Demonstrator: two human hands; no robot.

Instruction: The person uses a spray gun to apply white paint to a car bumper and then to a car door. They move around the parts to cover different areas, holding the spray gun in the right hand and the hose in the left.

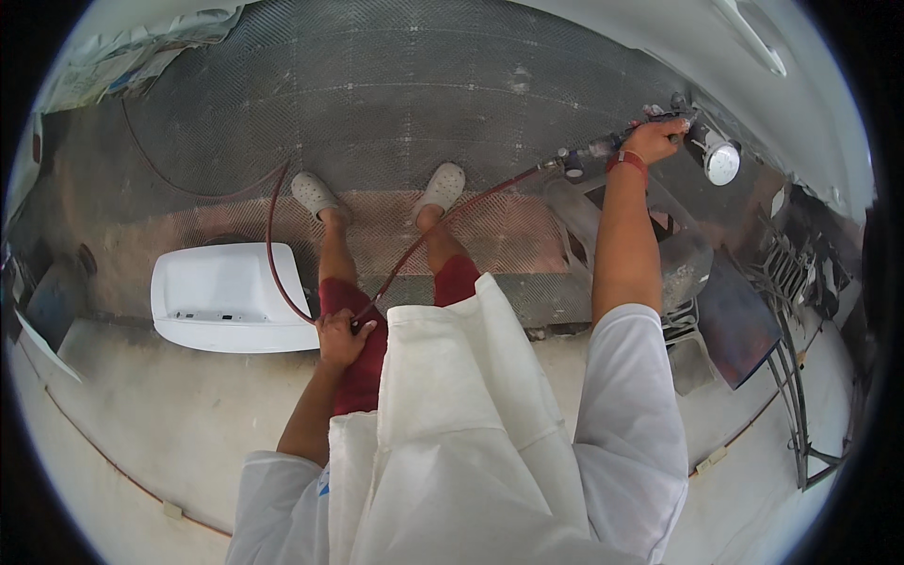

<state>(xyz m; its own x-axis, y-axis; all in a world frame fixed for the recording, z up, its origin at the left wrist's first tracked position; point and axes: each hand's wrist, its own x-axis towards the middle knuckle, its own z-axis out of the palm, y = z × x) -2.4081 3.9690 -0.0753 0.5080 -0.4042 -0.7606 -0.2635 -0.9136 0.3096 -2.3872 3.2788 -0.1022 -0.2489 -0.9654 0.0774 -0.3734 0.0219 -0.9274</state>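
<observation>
In my right hand point(656, 141), at the end of my outstretched arm, is a spray gun point(680, 105) with a round-lidded cup point(720, 162). It is held close to a pale car body panel point(800, 85) at the upper right. A small regulator with a gauge point(571, 162) joins the gun's handle to a dark red air hose point(471, 201). That hose runs back across my legs to my left hand point(341, 337), which is closed around it near my thigh. From there the hose loops up and away to the far left.
A white car panel point(226, 287) lies left of my feet. Under my right arm stands a dusty translucent bin point(673, 250). Farther right are a dark panel point(736, 320) and metal stands point(796, 405). Paper-like sheeting point(132, 56) hangs at the far left above dark floor matting point(377, 113).
</observation>
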